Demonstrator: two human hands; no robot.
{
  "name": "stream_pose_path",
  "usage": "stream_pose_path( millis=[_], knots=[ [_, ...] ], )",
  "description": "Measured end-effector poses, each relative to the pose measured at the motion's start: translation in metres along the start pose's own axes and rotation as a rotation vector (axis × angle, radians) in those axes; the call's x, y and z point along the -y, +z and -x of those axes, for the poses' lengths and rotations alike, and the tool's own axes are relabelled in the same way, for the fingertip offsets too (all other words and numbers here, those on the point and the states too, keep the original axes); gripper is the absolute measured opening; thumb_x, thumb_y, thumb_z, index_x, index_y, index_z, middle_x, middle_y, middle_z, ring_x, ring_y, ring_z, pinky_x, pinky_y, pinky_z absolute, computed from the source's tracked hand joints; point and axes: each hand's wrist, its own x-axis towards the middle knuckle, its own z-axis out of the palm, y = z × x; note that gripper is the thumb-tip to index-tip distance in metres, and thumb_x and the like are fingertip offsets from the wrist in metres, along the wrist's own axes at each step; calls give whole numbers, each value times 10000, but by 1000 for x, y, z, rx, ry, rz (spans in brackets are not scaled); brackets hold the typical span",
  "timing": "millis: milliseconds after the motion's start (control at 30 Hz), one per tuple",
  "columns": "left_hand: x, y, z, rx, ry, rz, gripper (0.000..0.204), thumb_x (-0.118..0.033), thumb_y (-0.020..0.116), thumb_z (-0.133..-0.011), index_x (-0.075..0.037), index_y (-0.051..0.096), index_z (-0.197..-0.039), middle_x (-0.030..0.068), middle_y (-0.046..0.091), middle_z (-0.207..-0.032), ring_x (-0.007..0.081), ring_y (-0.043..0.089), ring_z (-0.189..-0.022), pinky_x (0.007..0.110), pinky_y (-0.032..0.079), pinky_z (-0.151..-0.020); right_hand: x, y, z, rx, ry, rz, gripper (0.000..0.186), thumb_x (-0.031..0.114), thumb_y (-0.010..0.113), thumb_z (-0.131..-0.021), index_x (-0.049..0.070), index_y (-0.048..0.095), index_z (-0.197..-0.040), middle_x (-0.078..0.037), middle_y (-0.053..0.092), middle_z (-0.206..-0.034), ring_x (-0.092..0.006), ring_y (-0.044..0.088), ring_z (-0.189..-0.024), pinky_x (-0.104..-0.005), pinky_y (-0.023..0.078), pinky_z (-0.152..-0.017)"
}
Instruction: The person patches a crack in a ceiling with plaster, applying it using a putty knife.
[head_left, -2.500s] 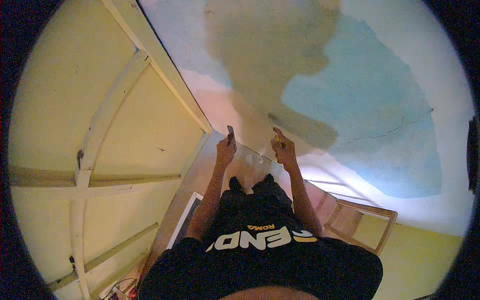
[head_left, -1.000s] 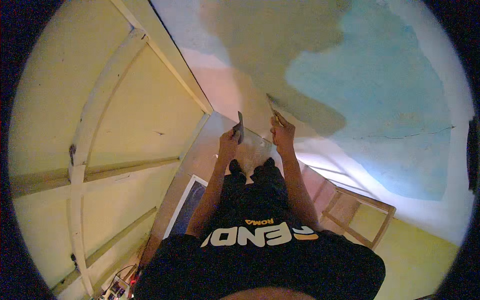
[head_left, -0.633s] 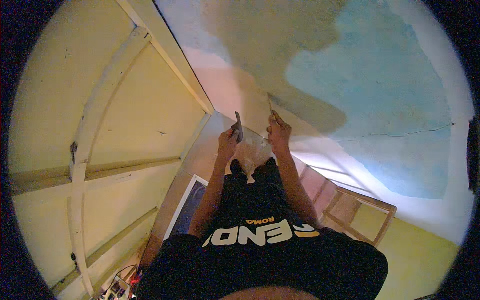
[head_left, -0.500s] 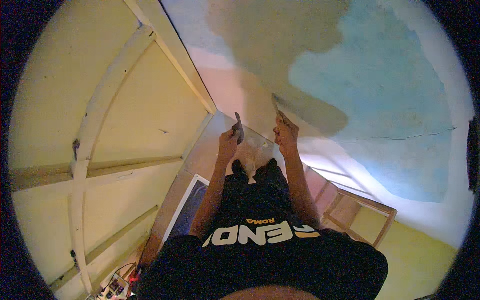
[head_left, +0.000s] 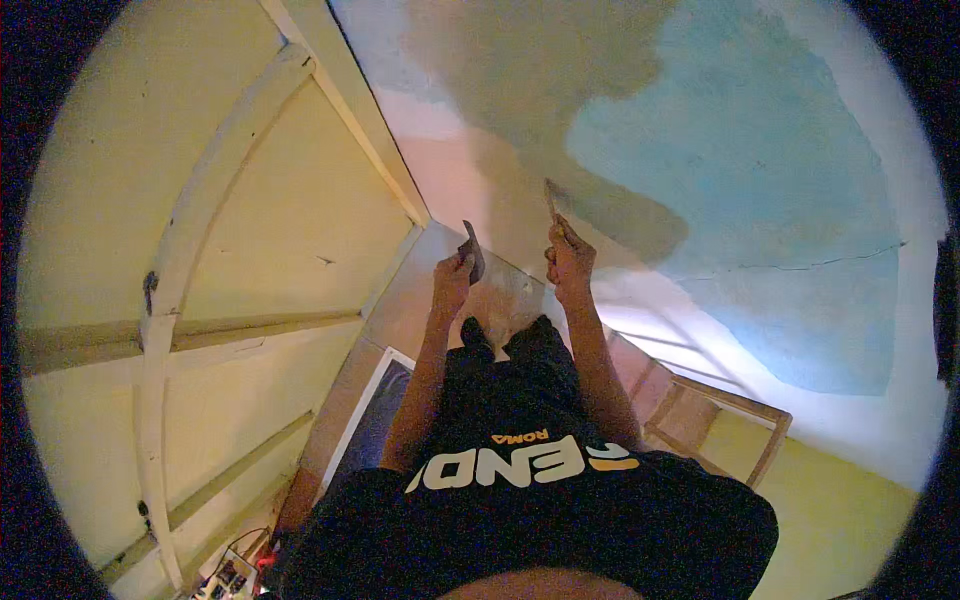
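Note:
My left hand (head_left: pixel 454 280) is closed around a dark, flat-bladed putty knife (head_left: pixel 473 248), held away from the wall with the blade pointing up. To its right, my right hand (head_left: pixel 571 262) grips a second putty knife (head_left: pixel 554 198), seen nearly edge-on. Its tip is at the painted wall (head_left: pixel 740 170); I cannot tell whether it touches. Pale blue, pink and white areas cover that wall, and my shadow falls across it.
Yellow panels with a wooden frame (head_left: pixel 160 290) rise on the left. A wooden frame like a stool or small shelf (head_left: pixel 770 450) stands at the lower right. A white-edged dark panel (head_left: pixel 375 405) lies at lower left, near cluttered small items (head_left: pixel 230 580). A crack (head_left: pixel 810 263) runs along the wall.
The putty knife in my left hand has tilted slightly, and that hand has shifted a little left. The right hand's putty knife has moved slightly upward. My view has shifted a little.

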Motion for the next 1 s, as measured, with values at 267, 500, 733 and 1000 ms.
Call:
stream_pose_path(
  millis=[267,500,733,1000],
  knots=[
    [-5,2,2,-31,-50,134,283,-211,545,-887,62,619,-904,147,597,-664,140,522,-610,360,441,-563,-6,-2,-4,-18,-108,8,433,205,659,-855,81,559,-1257,24,451,-553,-38,302,-376,-206,243,-332],
    [-12,0,6,-4,-74,130,281,-182,547,-893,77,629,-964,54,622,-744,130,562,-677,324,476,-646,-4,-14,-3,-42,-156,99,449,209,660,-855,85,548,-1271,24,442,-544,-36,294,-381,-208,247,-337],
    [2,1,2,24,-71,252,260,-169,546,-890,70,631,-945,52,615,-743,123,540,-672,324,467,-647,-10,-3,-7,-19,-220,114,426,260,674,-846,86,591,-1226,23,451,-546,-33,293,-388,-199,234,-351],
    [-23,-12,11,0,-86,202,264,-188,539,-910,54,642,-888,12,590,-727,86,514,-648,309,454,-609,-14,-1,-5,-40,-182,149,411,257,652,-859,107,587,-1236,28,438,-552,-32,303,-406,-194,234,-363]
  ],
)
